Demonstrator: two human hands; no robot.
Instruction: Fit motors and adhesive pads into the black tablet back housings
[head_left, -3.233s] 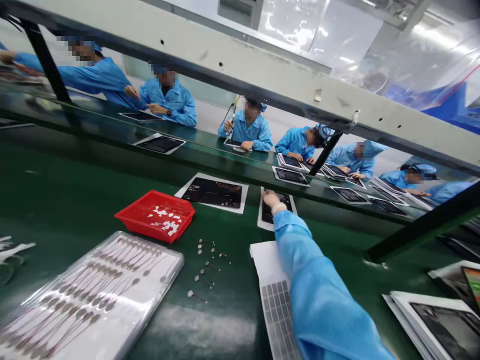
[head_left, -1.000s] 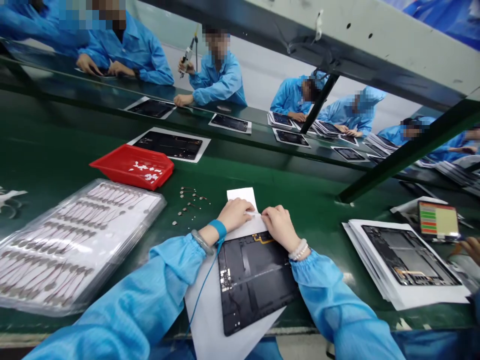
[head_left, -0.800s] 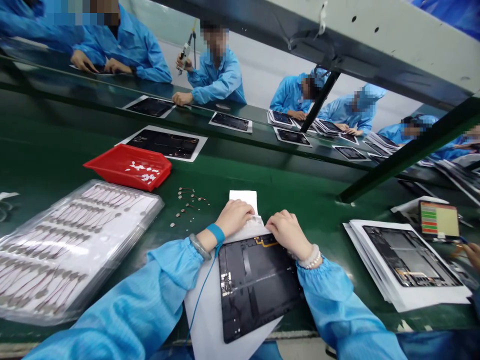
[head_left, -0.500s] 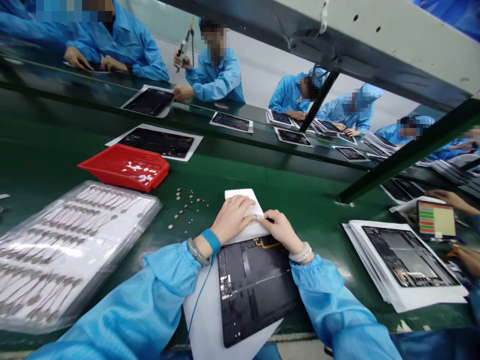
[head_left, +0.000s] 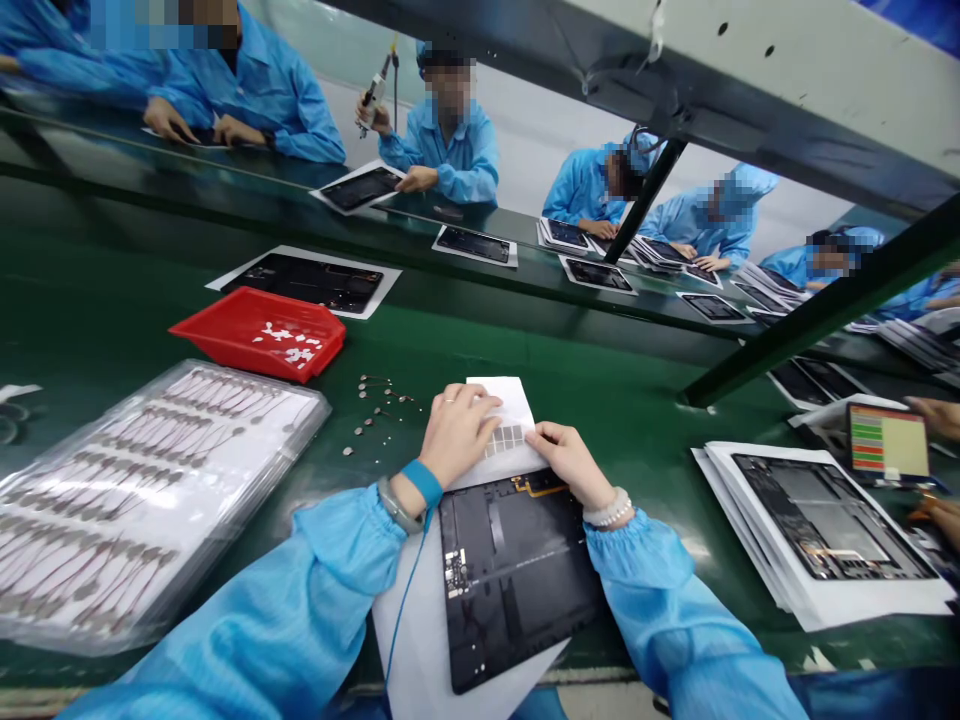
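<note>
Sheet [head_left: 513, 398] now bares more grey squares [head_left: 508, 437], within reach; right hand [head_left: 574, 464] pinches its edge, left hand's [head_left: 452, 438] grip unclear.

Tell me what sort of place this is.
Probably an electronics assembly workshop. People in blue work jackets line a long, glossy green bench, flat black rectangular device shells lie on white paper sheets, and a shallow clear plastic tray holds rows of small round grey wired parts.

"What lies on the green table [head_left: 600, 370]?"

"A red tray [head_left: 225, 320], a clear case [head_left: 240, 475] in front of it, small wired discs [head_left: 348, 451] to their right, and white paper [head_left: 421, 620] overhanging the near edge."

"Farther right?"

"A paper stack [head_left: 840, 603]."
</note>
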